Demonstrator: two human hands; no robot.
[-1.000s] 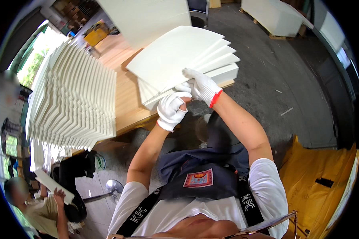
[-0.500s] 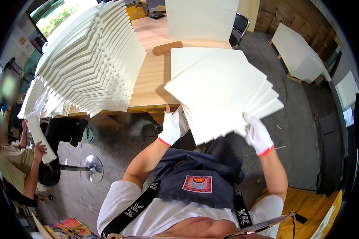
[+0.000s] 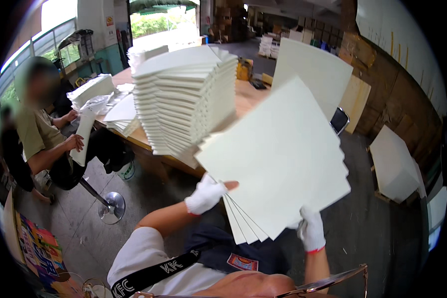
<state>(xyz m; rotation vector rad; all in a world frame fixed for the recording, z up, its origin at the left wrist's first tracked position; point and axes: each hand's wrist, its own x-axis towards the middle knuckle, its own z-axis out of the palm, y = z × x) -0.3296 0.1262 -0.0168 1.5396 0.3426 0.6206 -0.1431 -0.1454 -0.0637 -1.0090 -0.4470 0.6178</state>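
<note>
Head view: I have a fanned batch of large white sheets (image 3: 283,154) in front of me, spanning both gloved hands and reaching away beyond them. My left hand (image 3: 207,194) is at their near left edge, its bare thumb laid over the top face; the fingers are hidden, but I take it to be pinching the batch. My right hand (image 3: 312,229) pinches the near right edge, thumb above, the other fingers mostly underneath. I cannot tell whether the far corner touches anything.

The corners step out unevenly, between my hands and up the right side, so the sheets are not lined up. Each looks light, thin and fairly stiff, like card or foam; together I'd expect some weight and a little flex in the middle. Smooth faces probably slide over one another, and corners could crease or dent. I judge the best hold to be flat across opposite edges, thumbs on top and fingers spread below, catching every layer without digging in.

Ahead of my left hand, a tall pile of similar sheets (image 3: 184,99) stands on the wooden table (image 3: 247,97). Beyond my right hand, a big white board (image 3: 310,69) stands upright. Well left of my left hand, another person sits holding a narrow white piece (image 3: 84,136).
</note>
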